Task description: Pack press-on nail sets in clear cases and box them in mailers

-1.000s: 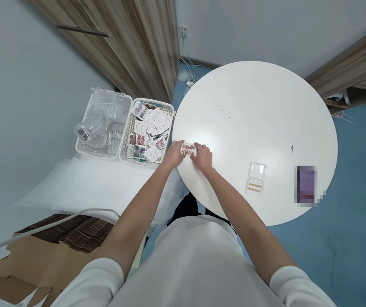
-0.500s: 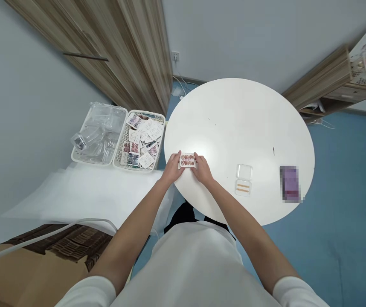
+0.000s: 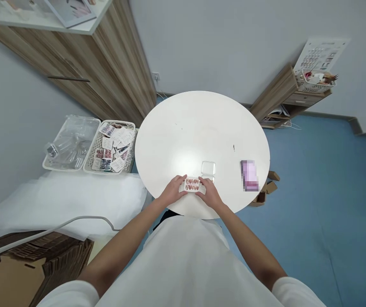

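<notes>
The left hand (image 3: 174, 190) pinches the left end of a white card with shiny red-brown shapes (image 3: 192, 184); the right hand (image 3: 210, 194) pinches the right end. The card is at the near side of the round table (image 3: 202, 123). The open clear box (image 3: 208, 168) is just past the right hand, partly hidden. This looks like the card-holding step; the next move seems to need steady, level hands.

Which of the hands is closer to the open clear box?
Right. The right hand partly hides the near end of the clear box; the left hand is farther away, left of it.
</notes>
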Tool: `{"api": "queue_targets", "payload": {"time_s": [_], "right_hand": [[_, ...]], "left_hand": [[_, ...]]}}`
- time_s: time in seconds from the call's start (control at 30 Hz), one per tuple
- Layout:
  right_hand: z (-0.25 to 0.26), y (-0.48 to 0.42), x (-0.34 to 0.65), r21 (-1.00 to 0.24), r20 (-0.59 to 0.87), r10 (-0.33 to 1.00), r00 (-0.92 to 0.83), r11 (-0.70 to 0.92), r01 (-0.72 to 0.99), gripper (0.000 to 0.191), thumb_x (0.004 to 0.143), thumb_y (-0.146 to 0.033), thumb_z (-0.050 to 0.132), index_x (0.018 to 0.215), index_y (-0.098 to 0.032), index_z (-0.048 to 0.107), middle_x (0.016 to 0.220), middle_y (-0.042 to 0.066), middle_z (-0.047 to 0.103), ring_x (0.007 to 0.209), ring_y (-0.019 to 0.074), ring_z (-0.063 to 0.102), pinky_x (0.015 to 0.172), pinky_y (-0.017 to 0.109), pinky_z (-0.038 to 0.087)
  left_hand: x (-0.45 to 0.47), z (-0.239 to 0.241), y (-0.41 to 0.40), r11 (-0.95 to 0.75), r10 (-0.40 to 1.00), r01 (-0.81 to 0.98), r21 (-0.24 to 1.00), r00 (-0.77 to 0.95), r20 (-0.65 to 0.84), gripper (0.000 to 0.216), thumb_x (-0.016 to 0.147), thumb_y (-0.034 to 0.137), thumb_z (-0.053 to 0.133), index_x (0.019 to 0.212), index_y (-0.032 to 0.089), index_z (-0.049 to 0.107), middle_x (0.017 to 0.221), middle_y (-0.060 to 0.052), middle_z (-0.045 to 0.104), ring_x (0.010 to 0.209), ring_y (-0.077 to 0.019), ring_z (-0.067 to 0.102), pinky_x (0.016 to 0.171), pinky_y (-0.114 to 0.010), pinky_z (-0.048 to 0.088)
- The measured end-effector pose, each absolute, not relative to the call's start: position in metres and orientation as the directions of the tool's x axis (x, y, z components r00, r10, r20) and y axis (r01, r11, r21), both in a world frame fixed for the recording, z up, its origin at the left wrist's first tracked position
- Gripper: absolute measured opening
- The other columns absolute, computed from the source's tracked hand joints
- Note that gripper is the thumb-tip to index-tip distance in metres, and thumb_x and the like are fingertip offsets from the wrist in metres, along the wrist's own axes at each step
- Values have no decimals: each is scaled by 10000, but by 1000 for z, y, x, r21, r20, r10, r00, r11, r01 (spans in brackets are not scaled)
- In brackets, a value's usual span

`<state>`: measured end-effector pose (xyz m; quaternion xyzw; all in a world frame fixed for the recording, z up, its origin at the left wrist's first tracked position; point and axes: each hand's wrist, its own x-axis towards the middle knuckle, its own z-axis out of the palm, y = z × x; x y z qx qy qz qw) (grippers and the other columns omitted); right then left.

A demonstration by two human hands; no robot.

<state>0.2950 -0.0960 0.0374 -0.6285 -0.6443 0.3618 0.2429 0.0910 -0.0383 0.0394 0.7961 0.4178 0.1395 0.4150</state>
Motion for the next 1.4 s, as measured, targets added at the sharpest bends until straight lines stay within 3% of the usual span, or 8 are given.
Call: {"api": "queue_targets", "payload": {"time_s": [0.37,0.63,1.23,1.4], "right_hand": [[12,-106,372,-573,-220,975,-41,-95,814,611,658,-346,638,1212,-228,409,1163,85,447,1091,256,399,899,405,345],[0,-90,375,-507,-238,970,-57,-74,859,618,642,-382,652,1196,-235,418,1155,87,467,1066,260,405,888,404,316],[-1,-97,377,-554,-231,969,-93,-53,831,650,664,-295,644,1248,-272,358,1234,89,431,1146,293,352,929,461,270],[1,-102,379,-664,-300,952,-56,-166,729,737,647,-304,636,1299,-237,299,1245,92,418,1155,271,370,945,433,314]], "left_hand": [[177,19,-44,-391,770,721,573,597,-226,646,647,317,661,1235,246,404,1041,-73,478,945,-238,472,794,-362,400],[187,12,-35,-350,782,820,453,522,-340,648,664,317,652,1249,269,378,1050,-67,474,969,-236,466,775,-331,382],[191,5,-48,-207,818,770,604,475,-325,713,650,214,637,1288,240,318,1032,-69,471,976,-243,469,814,-358,387],[190,6,-60,-55,854,715,697,395,-338,689,659,246,637,1274,202,330,1097,-98,459,992,-231,479,836,-359,395]]}}
